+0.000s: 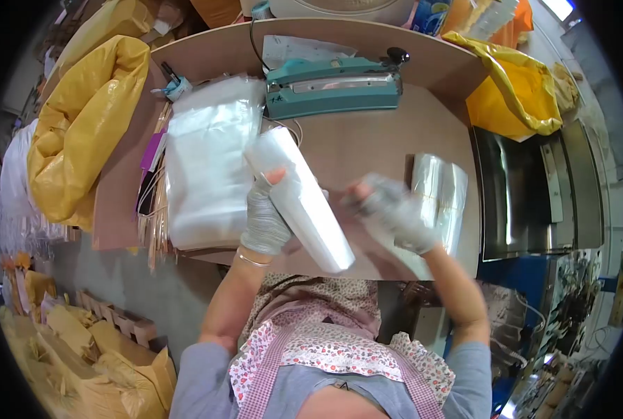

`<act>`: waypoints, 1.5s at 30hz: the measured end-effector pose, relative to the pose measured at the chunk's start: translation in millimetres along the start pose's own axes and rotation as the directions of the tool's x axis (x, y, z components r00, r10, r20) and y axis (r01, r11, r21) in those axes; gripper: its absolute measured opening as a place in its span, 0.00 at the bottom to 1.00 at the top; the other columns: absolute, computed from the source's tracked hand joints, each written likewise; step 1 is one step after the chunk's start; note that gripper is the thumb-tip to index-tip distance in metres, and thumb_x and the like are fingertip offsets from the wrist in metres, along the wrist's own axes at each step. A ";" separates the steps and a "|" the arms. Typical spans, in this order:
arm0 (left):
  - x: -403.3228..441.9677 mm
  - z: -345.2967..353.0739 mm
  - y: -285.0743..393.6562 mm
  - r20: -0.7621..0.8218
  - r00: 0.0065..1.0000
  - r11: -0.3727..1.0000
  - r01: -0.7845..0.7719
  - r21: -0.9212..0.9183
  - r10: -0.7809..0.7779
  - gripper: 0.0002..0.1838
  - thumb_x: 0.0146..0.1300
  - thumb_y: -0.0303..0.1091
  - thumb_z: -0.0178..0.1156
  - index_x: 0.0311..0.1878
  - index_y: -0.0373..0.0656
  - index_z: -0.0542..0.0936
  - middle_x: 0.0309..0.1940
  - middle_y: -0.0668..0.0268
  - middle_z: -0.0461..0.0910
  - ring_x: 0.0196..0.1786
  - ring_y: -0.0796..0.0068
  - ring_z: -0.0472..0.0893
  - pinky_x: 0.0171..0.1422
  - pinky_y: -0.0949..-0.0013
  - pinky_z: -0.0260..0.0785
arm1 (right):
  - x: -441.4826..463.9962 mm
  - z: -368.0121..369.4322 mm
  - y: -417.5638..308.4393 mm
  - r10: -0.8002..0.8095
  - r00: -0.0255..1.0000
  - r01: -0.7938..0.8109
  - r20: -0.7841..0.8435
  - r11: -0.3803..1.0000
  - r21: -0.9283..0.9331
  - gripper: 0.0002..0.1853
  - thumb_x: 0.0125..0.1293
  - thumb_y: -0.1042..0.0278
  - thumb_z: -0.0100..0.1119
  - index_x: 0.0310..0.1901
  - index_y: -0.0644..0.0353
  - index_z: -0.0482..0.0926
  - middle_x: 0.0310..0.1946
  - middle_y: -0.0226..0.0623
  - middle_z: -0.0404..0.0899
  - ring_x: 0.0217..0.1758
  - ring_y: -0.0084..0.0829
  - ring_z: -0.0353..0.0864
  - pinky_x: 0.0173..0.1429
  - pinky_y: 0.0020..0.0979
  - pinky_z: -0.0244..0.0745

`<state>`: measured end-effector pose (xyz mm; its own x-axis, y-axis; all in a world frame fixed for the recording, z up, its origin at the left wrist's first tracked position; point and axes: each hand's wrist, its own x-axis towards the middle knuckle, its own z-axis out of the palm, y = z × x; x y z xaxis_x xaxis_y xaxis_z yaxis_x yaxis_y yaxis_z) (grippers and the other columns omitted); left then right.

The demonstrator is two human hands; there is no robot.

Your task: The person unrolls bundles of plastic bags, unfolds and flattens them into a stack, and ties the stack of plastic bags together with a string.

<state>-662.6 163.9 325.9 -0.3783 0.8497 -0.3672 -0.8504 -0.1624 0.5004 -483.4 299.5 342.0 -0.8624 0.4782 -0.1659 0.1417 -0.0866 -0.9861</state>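
Observation:
My left hand [266,218], in a grey knit glove with bare fingertips, is closed around a rolled bundle of clear plastic bags [303,202]. The bundle slants from upper left to lower right, above the front of the table. My right hand [395,213], gloved the same way, is to the right of the bundle and apart from it. Motion smears its fingers, so I cannot tell what they hold, if anything. Just beyond it, two rolled bundles of clear plastic [438,192] lie side by side on the table.
A stack of flat clear bags [210,160] lies at the table's left. A teal heat sealer [334,89] stands at the back. Yellow sacks [88,126] bulge at the left, and another yellow bag [510,98] hangs at the back right. A dark metal bin [517,195] adjoins the right edge.

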 end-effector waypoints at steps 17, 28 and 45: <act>-59.0 -31.2 -40.9 -0.047 0.979 0.870 -0.153 0.469 0.198 0.21 0.63 0.36 0.60 0.55 0.37 0.71 0.44 0.64 0.77 0.44 0.77 0.77 0.47 0.73 0.72 | -43.1 93.6 39.7 0.095 0.961 -0.150 -0.261 0.969 -0.198 0.32 0.57 0.62 0.65 0.60 0.68 0.64 0.45 0.38 0.78 0.47 0.30 0.77 0.53 0.30 0.73; -69.3 -44.8 -31.6 -0.131 0.990 0.893 0.006 0.450 0.059 0.10 0.65 0.32 0.58 0.46 0.38 0.79 0.37 0.70 0.79 0.36 0.84 0.76 0.39 0.77 0.71 | -59.5 86.9 59.9 0.257 0.965 -0.205 -0.048 0.855 0.476 0.32 0.56 0.56 0.67 0.57 0.67 0.71 0.46 0.36 0.78 0.47 0.24 0.78 0.53 0.27 0.73; -82.8 -15.5 -7.3 0.032 0.992 0.595 -0.100 0.797 0.123 0.18 0.57 0.24 0.62 0.51 0.36 0.75 0.39 0.67 0.80 0.40 0.81 0.76 0.45 0.74 0.71 | -49.6 108.5 124.4 0.134 0.989 -0.038 -0.062 0.640 0.768 0.23 0.67 0.59 0.55 0.59 0.64 0.69 0.51 0.34 0.77 0.52 0.25 0.77 0.56 0.30 0.75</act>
<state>-630.7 86.9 340.4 -0.4677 0.8393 -0.2774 -0.1770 0.2185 0.9596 -475.7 170.1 228.3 -0.8036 0.5159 -0.2968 -0.2494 -0.7446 -0.6191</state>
